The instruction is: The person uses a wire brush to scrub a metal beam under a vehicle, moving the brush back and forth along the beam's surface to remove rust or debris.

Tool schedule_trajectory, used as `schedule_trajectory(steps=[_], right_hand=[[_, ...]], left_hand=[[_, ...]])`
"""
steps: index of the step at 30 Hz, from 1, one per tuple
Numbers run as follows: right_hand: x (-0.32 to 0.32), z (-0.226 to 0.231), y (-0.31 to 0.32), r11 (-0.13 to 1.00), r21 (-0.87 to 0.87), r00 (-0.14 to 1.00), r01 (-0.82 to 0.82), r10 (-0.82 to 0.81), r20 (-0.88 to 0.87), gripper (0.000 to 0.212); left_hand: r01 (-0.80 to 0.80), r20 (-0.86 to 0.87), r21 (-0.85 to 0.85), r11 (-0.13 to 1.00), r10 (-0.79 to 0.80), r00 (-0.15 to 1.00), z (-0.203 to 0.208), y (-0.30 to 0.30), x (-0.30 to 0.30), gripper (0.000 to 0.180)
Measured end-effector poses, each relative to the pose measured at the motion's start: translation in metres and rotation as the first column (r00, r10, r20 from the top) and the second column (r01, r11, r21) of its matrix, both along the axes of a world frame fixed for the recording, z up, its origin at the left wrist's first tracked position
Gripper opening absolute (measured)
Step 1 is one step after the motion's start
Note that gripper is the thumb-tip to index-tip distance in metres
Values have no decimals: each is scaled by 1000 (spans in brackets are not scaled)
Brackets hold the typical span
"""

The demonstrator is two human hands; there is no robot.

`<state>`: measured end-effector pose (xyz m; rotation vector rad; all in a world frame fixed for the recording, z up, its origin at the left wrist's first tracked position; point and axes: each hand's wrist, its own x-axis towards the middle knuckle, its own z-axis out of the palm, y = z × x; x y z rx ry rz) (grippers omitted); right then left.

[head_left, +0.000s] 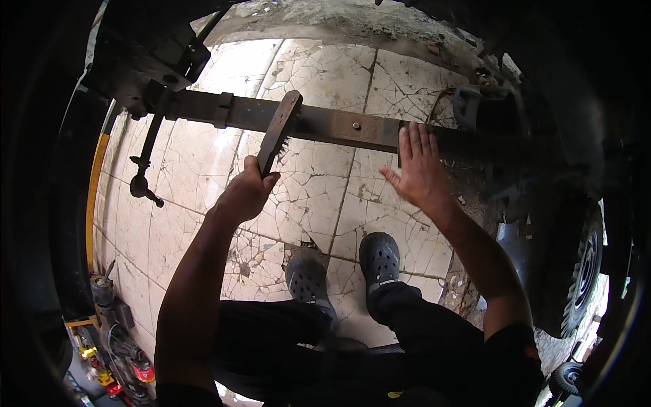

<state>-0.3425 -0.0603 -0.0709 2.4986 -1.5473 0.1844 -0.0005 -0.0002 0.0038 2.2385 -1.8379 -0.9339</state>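
Observation:
A long, flat dark metal bar point(319, 122), which looks like a leaf spring, runs across the view in front of me. It has a clamp band point(224, 110) towards its left end and a bolt head point(356, 125) on a rusty patch. My left hand point(247, 192) grips the handle end of a wire brush point(279, 127). The brush crosses over the bar, its bristles showing along the right side. My right hand point(422, 169) lies on the bar right of the bolt, fingers stretched out and thumb spread, holding nothing.
Cracked pale floor tiles point(305, 197) lie below. A rod with a ball joint point(140, 186) hangs at left. Several tools point(119, 349) lie at lower left. A tyre point(584, 285) stands at right. My clogs point(380, 261) are beneath the bar.

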Motion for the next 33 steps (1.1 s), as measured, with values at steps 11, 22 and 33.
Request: schedule_trajectory(steps=[11, 22, 33], right_hand=[[2, 9, 2, 993, 115, 1000, -12, 14, -13, 95], [-9, 9, 8, 992, 126, 1000, 8, -5, -23, 99], [-4, 4, 17, 991, 128, 999, -46, 42, 29, 92]], left_hand=[[21, 2, -33, 999, -21, 1000, -10, 4, 5, 43], [13, -19, 20, 1000, -13, 1000, -5, 0, -5, 43], [23, -41, -13, 1000, -24, 999, -11, 1, 0, 42]])
